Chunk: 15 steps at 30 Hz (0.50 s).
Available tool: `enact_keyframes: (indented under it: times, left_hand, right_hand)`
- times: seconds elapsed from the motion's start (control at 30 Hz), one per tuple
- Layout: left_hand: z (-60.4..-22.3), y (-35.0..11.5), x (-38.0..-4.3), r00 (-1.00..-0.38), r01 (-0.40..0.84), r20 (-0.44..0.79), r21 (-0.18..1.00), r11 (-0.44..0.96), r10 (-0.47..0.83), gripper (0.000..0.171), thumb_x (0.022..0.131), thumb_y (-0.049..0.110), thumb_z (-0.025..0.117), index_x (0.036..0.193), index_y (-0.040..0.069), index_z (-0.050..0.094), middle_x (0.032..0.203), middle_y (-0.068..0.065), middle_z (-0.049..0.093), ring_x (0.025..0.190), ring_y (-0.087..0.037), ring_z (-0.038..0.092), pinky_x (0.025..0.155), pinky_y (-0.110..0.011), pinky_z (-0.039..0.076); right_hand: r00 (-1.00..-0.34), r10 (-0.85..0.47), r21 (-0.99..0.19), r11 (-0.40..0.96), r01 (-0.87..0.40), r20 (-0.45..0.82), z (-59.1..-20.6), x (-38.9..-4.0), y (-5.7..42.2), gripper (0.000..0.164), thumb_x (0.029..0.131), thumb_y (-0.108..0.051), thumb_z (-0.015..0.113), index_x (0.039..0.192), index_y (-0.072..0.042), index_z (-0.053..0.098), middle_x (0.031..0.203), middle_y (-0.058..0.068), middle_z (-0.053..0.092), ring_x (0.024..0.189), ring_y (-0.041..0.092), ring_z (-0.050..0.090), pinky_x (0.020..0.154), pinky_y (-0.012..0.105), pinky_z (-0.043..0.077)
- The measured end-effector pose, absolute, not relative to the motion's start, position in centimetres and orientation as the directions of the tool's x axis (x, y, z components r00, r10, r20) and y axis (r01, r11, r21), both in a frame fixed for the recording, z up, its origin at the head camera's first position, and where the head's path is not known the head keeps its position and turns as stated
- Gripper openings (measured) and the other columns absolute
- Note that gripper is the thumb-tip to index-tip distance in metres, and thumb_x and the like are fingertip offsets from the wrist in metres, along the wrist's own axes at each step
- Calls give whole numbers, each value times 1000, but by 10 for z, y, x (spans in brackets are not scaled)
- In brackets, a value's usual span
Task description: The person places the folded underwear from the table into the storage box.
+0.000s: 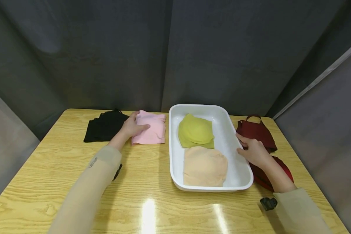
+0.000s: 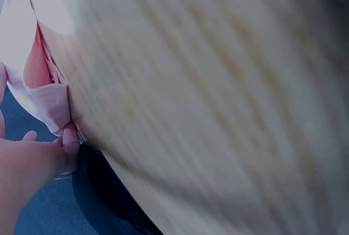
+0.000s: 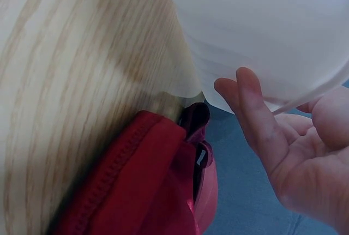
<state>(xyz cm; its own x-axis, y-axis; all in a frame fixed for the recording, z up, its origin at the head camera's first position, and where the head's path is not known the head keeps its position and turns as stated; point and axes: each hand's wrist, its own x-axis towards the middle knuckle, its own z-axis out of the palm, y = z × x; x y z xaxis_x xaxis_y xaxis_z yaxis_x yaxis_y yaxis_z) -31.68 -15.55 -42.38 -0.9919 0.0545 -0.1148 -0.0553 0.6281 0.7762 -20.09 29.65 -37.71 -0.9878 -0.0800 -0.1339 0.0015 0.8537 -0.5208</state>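
Left hand [image 1: 133, 127]: pinches pink cloth [image 1: 153, 131] at left edge
Right hand [image 1: 253, 151]: grips white tub [image 1: 223, 138] by right rim, probably steadying it

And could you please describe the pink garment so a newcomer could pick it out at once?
On the wooden table, find the white tub. Just left of it, near the far edge, lies the pink garment, touched by the left hand. Only this piece is pink; its neighbour further left is a black garment.
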Motion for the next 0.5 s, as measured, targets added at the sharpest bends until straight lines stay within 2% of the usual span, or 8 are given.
enact_keyframes:
  times: [0.23, 0.5]
  left_hand:
    - [-423, -153, -317, -989, -60, -130, 771, 634, 64, 89, 80, 34, 74, 148, 14, 20, 152, -19, 26, 139, -41, 18, 111, -51, 26]
    - [-417, -148, -315, -985, -71, -157, 747, 661, 73, 90, 79, 33, 75, 147, 13, 20, 147, -22, 31, 134, -44, 21, 108, -54, 29]
  right_hand:
    - [-987, -83, -521, 854, 3, -141, -376, -200, 296, 68, 91, -14, 61, 147, -4, 25, 134, 31, 43, 101, 39, 61, 78, 46, 54]
    - [-987, -88, -519, 855, -4, -138, -374, -199, 296, 66, 91, -13, 60, 147, -2, 26, 133, 32, 44, 107, 41, 59, 80, 47, 52]
